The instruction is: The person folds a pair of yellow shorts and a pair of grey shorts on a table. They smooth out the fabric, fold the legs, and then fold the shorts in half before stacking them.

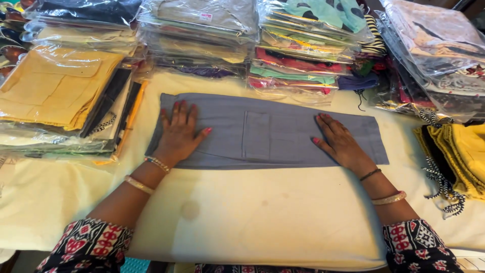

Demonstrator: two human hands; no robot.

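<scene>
Under both hands | grey folded garment (268,131) | left hand (179,131), right hand (341,144) flat

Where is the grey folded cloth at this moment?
In the head view, the grey cloth lies flat mid-table on the cream cover, under the left hand and right hand, before the stacks of bagged clothes.
</scene>
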